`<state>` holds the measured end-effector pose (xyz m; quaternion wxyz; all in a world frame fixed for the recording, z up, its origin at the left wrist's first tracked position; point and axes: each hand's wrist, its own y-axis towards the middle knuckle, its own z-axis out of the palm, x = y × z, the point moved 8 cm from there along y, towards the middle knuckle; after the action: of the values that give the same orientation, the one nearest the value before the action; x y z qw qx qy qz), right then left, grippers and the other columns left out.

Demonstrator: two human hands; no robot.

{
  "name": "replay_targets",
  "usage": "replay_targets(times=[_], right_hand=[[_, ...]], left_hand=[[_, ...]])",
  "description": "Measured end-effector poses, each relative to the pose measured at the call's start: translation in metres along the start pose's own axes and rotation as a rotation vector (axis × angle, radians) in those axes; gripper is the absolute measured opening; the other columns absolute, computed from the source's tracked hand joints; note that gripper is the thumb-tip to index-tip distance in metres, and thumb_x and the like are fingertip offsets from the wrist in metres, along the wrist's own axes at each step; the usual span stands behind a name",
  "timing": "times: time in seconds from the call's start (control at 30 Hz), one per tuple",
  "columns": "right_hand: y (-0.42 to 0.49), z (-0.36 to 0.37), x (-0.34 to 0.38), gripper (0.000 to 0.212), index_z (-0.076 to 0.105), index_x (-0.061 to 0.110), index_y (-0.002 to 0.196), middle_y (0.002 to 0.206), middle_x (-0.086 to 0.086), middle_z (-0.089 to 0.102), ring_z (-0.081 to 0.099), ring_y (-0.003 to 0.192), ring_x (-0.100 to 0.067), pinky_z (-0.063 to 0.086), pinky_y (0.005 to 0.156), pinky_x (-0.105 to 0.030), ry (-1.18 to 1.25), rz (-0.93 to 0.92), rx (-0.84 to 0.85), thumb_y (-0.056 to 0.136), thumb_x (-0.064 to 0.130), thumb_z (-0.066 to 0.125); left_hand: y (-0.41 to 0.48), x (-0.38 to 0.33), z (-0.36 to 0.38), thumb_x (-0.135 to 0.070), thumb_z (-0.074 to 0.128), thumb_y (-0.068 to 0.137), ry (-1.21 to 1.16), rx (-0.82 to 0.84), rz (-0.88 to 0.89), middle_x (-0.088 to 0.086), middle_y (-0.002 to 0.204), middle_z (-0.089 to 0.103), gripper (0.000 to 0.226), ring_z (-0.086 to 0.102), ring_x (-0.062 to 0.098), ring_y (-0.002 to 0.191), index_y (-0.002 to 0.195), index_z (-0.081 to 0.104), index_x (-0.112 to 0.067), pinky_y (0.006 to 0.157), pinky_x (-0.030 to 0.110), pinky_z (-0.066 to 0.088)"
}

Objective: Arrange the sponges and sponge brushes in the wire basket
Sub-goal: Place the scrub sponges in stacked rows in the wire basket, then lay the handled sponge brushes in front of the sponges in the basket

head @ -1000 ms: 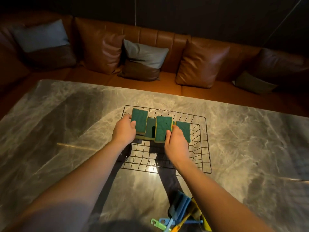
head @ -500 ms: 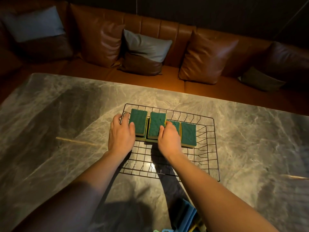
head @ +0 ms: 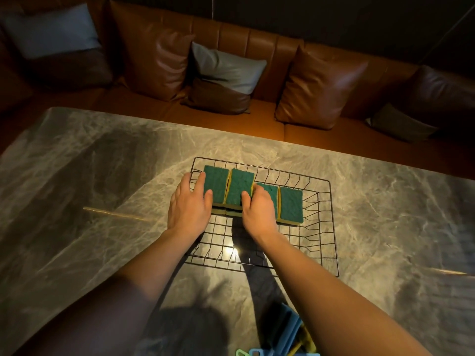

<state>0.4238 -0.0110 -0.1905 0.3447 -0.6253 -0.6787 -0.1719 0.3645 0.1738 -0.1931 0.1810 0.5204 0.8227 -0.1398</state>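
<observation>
A black wire basket (head: pixel 332 217) stands on the marble table. Several green-topped yellow sponges lie in a row along its far side. The leftmost sponge (head: pixel 216 182) and the second sponge (head: pixel 240 185) sit higher, on top of other sponges. My left hand (head: pixel 189 206) grips the leftmost sponge at its near left edge. My right hand (head: pixel 259 214) holds the second sponge with the thumb and partly covers the third sponge (head: pixel 270 194). The fourth sponge (head: pixel 291 204) lies free on the right. Blue, green and yellow sponge brushes (head: pixel 285 332) lie at the table's near edge.
The near half of the basket floor holds nothing. The grey marble table (head: pixel 102 176) stretches wide to both sides. A brown leather sofa (head: pixel 321 88) with several cushions runs behind the far table edge.
Both hands have lowered the two upright sponges flat onto the row and pressed them together. The view has tilted, so the brushes sit lower in the frame.
</observation>
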Motion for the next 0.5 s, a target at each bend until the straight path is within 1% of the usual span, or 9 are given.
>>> replay_targets(times=[0.1,0.17,0.23,0.27,0.33,0.4,0.43,0.47,0.5], right_hand=[[-0.011,-0.01,0.002,0.049,0.043,0.004,0.146,0.136,-0.018,0.053,0.053,0.125,-0.03,0.041,0.104,-0.036,0.017,-0.052,0.027,0.106,0.032,0.046],[-0.025,-0.021,0.001,0.049,0.043,0.005,0.146,0.137,-0.015,0.052,0.053,0.124,-0.028,0.041,0.105,-0.036,0.023,-0.081,0.036,0.106,0.032,0.046],[-0.045,-0.038,-0.002,0.046,0.047,0.007,0.143,0.134,-0.011,0.054,0.056,0.119,-0.023,0.045,0.103,-0.036,0.021,-0.125,0.012,0.105,0.033,0.047],[-0.057,-0.047,-0.004,0.043,0.05,0.009,0.14,0.13,-0.008,0.055,0.057,0.114,-0.019,0.048,0.1,-0.036,0.026,-0.149,-0.01,0.105,0.033,0.048],[-0.088,-0.065,-0.013,0.034,0.056,0.012,0.131,0.12,-0.002,0.057,0.057,0.102,-0.009,0.051,0.09,-0.032,0.05,-0.193,-0.056,0.104,0.032,0.05],[-0.124,-0.079,-0.028,0.025,0.059,0.016,0.121,0.109,0.005,0.057,0.056,0.092,-0.001,0.049,0.078,-0.021,0.061,-0.243,-0.086,0.103,0.031,0.051],[-0.142,-0.085,-0.037,0.021,0.059,0.019,0.117,0.105,0.008,0.057,0.056,0.091,0.0,0.046,0.075,-0.014,0.053,-0.258,-0.091,0.103,0.032,0.051],[-0.158,-0.089,-0.049,0.018,0.059,0.021,0.115,0.102,0.01,0.056,0.056,0.092,0.001,0.044,0.073,-0.012,0.044,-0.261,-0.087,0.103,0.033,0.051],[-0.173,-0.09,-0.062,0.016,0.058,0.023,0.113,0.101,0.011,0.056,0.056,0.093,0.0,0.044,0.073,-0.012,0.029,-0.251,-0.076,0.103,0.033,0.051]], left_hand=[[-0.002,0.0,-0.005,-0.043,0.036,0.103,0.008,-0.007,0.012,0.018,0.162,0.029,0.058,0.03,0.034,0.147,0.157,0.03,-0.022,0.118,0.052,0.025],[-0.009,-0.001,-0.011,-0.043,0.036,0.103,-0.004,-0.009,0.021,0.017,0.163,0.028,0.059,0.028,0.033,0.149,0.157,0.029,-0.021,0.119,0.053,0.023],[-0.022,-0.003,-0.019,-0.042,0.039,0.103,-0.026,-0.023,0.04,0.017,0.162,0.029,0.058,0.028,0.034,0.149,0.156,0.031,-0.021,0.119,0.054,0.024],[-0.031,-0.005,-0.025,-0.04,0.041,0.102,-0.047,-0.043,0.054,0.018,0.161,0.032,0.057,0.03,0.034,0.148,0.155,0.034,-0.019,0.118,0.055,0.026],[-0.057,-0.008,-0.035,-0.035,0.046,0.101,-0.106,-0.094,0.082,0.017,0.154,0.04,0.052,0.036,0.033,0.143,0.149,0.042,-0.015,0.114,0.055,0.029],[-0.093,-0.013,-0.04,-0.034,0.049,0.098,-0.143,-0.145,0.12,0.012,0.143,0.047,0.046,0.042,0.03,0.134,0.14,0.048,-0.014,0.109,0.051,0.031],[-0.114,-0.015,-0.041,-0.035,0.049,0.096,-0.15,-0.16,0.138,0.01,0.136,0.049,0.044,0.044,0.028,0.128,0.135,0.05,-0.015,0.105,0.05,0.033],[-0.134,-0.018,-0.038,-0.037,0.048,0.095,-0.155,-0.16,0.153,0.008,0.13,0.049,0.042,0.045,0.027,0.123,0.131,0.052,-0.017,0.101,0.048,0.033],[-0.155,-0.021,-0.033,-0.039,0.047,0.094,-0.159,-0.14,0.165,0.007,0.125,0.049,0.041,0.045,0.027,0.119,0.129,0.052,-0.018,0.098,0.047,0.034]])
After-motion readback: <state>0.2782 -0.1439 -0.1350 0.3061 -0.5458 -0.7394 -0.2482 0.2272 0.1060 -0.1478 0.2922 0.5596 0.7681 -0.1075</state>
